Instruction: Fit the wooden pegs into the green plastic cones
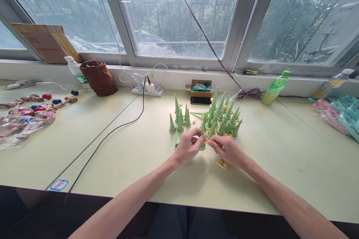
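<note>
My left hand (pixel 186 145) is closed around a green cone-shaped nozzle (pixel 202 147), which stands nearly upright with its tip pointing up. Against the side of that nozzle, my right hand (pixel 228 151) pinches a small pale-yellow plastic piece (pixel 206 141); its exact shape is mostly hidden by the fingers. Just behind both hands stands a dense cluster of green nozzles (pixel 220 109) with yellow bits among them. To the left is a smaller group of similar nozzles (pixel 180 122). Several loose yellow pieces (pixel 222 164) lie below my right hand.
A small open cardboard box (pixel 193 93) and a dark phone (pixel 200 100) sit behind the nozzles. A black cable (pixel 123 123) crosses the table from a power strip (pixel 157 92). Bottles, including a green one (pixel 276 89), line the windowsill side. Bagged wooden toys (pixel 26 123) lie far left.
</note>
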A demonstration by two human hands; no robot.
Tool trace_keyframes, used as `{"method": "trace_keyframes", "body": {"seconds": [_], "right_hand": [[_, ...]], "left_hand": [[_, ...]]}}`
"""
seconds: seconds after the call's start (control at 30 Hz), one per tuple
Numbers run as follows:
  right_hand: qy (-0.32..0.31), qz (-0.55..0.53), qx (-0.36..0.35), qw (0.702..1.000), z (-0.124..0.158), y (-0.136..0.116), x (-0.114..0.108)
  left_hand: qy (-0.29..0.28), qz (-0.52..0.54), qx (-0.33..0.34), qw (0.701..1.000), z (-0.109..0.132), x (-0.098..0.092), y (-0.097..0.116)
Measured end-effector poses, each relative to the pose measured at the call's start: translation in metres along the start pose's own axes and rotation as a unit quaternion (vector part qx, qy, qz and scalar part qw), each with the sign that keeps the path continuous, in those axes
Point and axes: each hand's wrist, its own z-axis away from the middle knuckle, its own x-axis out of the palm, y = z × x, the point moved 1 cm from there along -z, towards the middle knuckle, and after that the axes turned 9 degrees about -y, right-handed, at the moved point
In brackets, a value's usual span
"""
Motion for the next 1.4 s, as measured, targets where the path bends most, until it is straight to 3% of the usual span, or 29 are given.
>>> {"method": "trace_keyframes", "body": {"seconds": [0.4, 0.7, 1.03, 1.4], "right_hand": [[0.021, -0.018, 0.004, 1.000, 0.0012, -0.0017, 0.0003], [-0.012, 0.002, 0.012, 1.000, 0.0008, -0.0007, 0.0001], [0.022, -0.014, 0.004, 1.000, 0.0015, -0.0021, 0.0004], [0.001, 0.010, 0.008, 1.000, 0.0007, -0.0002, 0.0001]], "left_hand": [[0.036, 0.008, -0.004, 0.999, -0.0015, -0.0015, 0.0008], [0.009, -0.007, -0.009, 1.000, -0.0005, -0.0005, 0.0001], [0.031, 0.017, -0.011, 0.999, -0.0023, -0.0009, 0.0008], [0.009, -0.006, -0.005, 1.000, 0.0000, -0.0003, -0.0001]]}}
